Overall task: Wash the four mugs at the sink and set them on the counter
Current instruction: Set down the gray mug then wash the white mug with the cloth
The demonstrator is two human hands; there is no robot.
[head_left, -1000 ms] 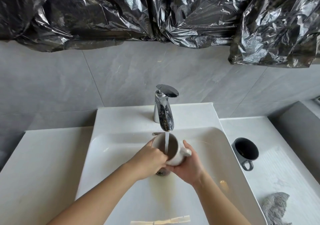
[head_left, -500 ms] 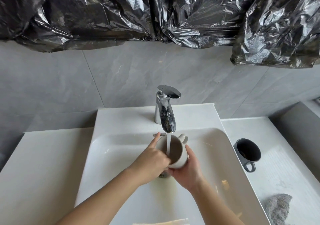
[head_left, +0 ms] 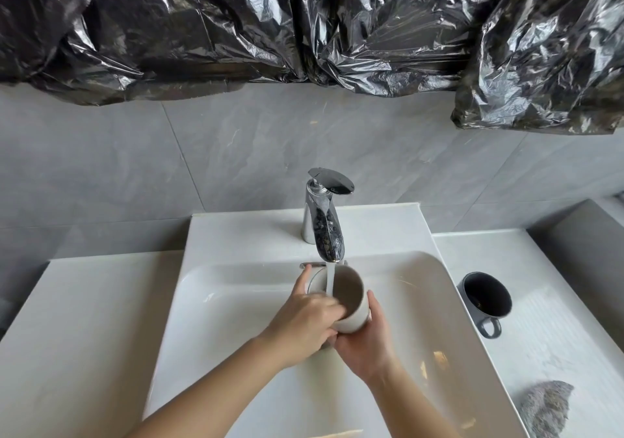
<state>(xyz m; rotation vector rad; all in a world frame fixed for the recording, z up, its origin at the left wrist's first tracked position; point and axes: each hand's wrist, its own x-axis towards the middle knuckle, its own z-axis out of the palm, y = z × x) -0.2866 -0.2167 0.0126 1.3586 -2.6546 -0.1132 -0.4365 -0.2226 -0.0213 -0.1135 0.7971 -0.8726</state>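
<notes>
your right hand (head_left: 366,344) wraps the white mug (head_left: 353,306) at lower centre under the running tap (head_left: 326,231); your left hand (head_left: 305,322), blurred, seems to rub its rim, grip unclear. wet ceramic could slip into the sink (head_left: 236,302).

Sink (head_left: 236,302): centre, before me, set into the counter (head_left: 557,336).
Faucet (head_left: 324,224): behind the basin, on its back ledge.
Mug (head_left: 351,302): over the basin, by the spout, between my left hand (head_left: 304,322) and right hand (head_left: 364,339).
Second mug (head_left: 486,297): upright on the counter, right of the sink.
Cloth (head_left: 543,407): same side, nearer me.
</notes>
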